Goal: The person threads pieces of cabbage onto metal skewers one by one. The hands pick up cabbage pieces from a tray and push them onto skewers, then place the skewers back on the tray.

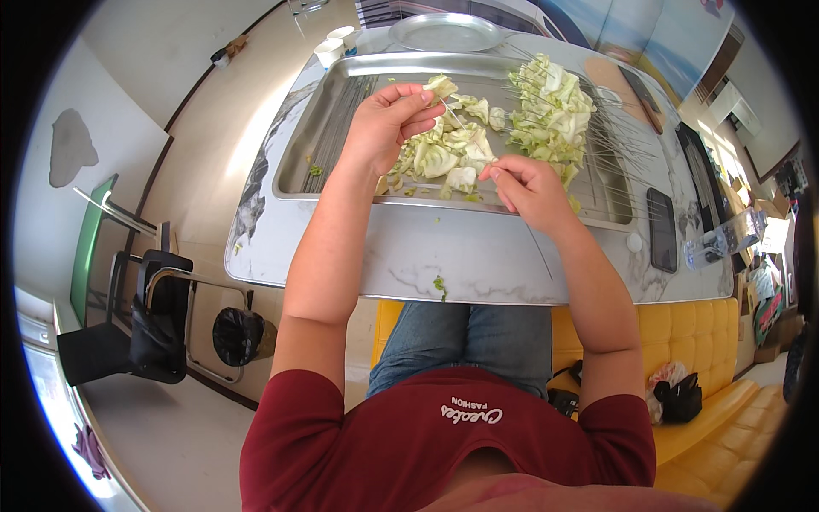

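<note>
My left hand [387, 128] is raised over the metal tray [563, 217], pinching a piece of cabbage leaf [440, 85] between thumb and fingers. A thin metal skewer [457, 119] slants from that leaf to my right hand [530, 192], whose thumb and fingers grip it. The skewer's other end sticks out below the right hand, over the tabletop. Beneath both hands lies a heap of loose cabbage pieces [435, 157]. Many skewers loaded with cabbage [553, 105] are piled at the tray's right, their bare ends reaching past its rim. Bare skewers [336, 131] lie along its left side.
The tray sits on a marble-patterned table [409, 249]. Behind it are a round metal tray [446, 32] and paper cups [329, 52]. At right are a knife [640, 99] on a board, a smartphone [662, 230] and a plastic bottle [726, 238].
</note>
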Tool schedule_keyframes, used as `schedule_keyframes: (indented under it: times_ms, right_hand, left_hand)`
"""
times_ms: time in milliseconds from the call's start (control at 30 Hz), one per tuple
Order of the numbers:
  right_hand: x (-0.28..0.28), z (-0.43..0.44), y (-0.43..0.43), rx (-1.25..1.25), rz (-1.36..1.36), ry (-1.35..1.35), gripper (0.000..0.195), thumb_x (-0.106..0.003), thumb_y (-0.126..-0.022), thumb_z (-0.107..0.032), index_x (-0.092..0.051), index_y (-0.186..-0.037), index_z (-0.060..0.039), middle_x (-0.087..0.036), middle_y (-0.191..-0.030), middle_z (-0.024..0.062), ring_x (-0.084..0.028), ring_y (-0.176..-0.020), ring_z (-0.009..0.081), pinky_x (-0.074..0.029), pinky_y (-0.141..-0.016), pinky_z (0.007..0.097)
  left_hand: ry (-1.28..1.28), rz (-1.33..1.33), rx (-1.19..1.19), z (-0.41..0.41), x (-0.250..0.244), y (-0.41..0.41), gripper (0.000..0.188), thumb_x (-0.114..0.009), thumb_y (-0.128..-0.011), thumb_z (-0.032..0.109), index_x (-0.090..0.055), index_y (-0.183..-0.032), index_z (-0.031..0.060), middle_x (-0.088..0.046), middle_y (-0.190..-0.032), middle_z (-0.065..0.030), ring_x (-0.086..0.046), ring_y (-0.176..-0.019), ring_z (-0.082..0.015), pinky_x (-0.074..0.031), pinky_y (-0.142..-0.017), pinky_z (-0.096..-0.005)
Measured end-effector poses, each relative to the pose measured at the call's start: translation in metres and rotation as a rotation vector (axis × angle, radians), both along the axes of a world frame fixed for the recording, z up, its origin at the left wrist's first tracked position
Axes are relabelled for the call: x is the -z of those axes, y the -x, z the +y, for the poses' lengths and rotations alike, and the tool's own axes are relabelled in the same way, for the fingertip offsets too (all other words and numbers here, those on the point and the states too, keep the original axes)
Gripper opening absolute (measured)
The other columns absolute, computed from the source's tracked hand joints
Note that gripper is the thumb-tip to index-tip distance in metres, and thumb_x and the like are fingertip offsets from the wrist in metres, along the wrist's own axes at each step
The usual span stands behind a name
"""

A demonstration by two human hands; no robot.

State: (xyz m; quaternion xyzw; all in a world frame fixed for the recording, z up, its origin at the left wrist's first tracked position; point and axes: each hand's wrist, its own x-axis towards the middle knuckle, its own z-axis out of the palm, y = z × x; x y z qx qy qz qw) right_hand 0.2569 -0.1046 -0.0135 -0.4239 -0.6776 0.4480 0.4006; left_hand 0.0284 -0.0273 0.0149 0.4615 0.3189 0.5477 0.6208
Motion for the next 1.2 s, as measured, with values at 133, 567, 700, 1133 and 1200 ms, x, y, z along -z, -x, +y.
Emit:
schedule_keyframes:
  times_ms: [133, 567, 700, 1133, 1200]
  right_hand:
    - [0.001, 0.0, 0.0, 0.006, 0.007, -0.004, 0.017, -0.053, -0.094, -0.012, -0.066, -0.096, -0.0011, -0.046, -0.055, -0.0046, -0.039, -0.047, 0.0031, -0.031, -0.044, 0.0227]
    - [0.003, 0.002, 0.005, 0.068, 0.056, -0.004, 0.019, -0.05, -0.097, -0.014, -0.064, -0.096, -0.0023, -0.042, -0.056, -0.0053, -0.036, -0.05, 0.0032, -0.031, -0.045, 0.0223]
    - [0.004, 0.001, 0.002, 0.11, 0.076, -0.027, 0.019, -0.05, -0.098, -0.014, -0.064, -0.096, -0.0026, -0.042, -0.057, -0.0054, -0.036, -0.05, 0.0032, -0.031, -0.045, 0.0219]
    - [0.001, 0.002, 0.003, 0.09, 0.076, -0.015, 0.019, -0.051, -0.098, -0.015, -0.064, -0.093, -0.002, -0.043, -0.058, -0.0056, -0.037, -0.051, 0.0027, -0.031, -0.046, 0.0215]
    - [0.003, 0.002, 0.003, 0.086, 0.083, 0.001, 0.019, -0.051, -0.097, -0.015, -0.064, -0.093, -0.002, -0.043, -0.058, -0.0057, -0.037, -0.051, 0.0027, -0.031, -0.046, 0.0215]
  left_hand:
    - [0.006, 0.012, 0.007, -0.002, -0.001, -0.001, 0.009, -0.062, -0.091, 0.009, -0.061, -0.098, 0.0022, -0.067, -0.096, -0.0089, -0.068, -0.093, -0.0204, -0.058, -0.075, -0.0257]
    - [0.019, 0.235, 0.13, -0.012, 0.009, -0.021, 0.019, -0.067, -0.088, 0.016, -0.062, -0.101, 0.0028, -0.066, -0.094, -0.0047, -0.066, -0.092, -0.0157, -0.055, -0.081, -0.027]
    - [-0.041, 0.269, 0.117, -0.012, -0.001, -0.014, 0.026, -0.062, -0.093, 0.02, -0.062, -0.11, 0.0015, -0.067, -0.101, -0.0064, -0.065, -0.095, -0.0161, -0.053, -0.082, -0.0277]
    - [-0.223, 1.611, -0.158, 0.097, 0.029, 0.078, 0.029, -0.069, -0.076, 0.02, -0.072, -0.1, 0.0056, -0.07, -0.089, -0.0123, -0.067, -0.075, -0.0198, -0.052, -0.067, -0.0329]
    - [-0.182, 1.681, -0.053, 0.103, 0.032, 0.075, 0.028, -0.071, -0.072, 0.025, -0.073, -0.095, 0.0098, -0.071, -0.092, -0.0102, -0.067, -0.083, -0.0235, -0.052, -0.074, -0.0353]
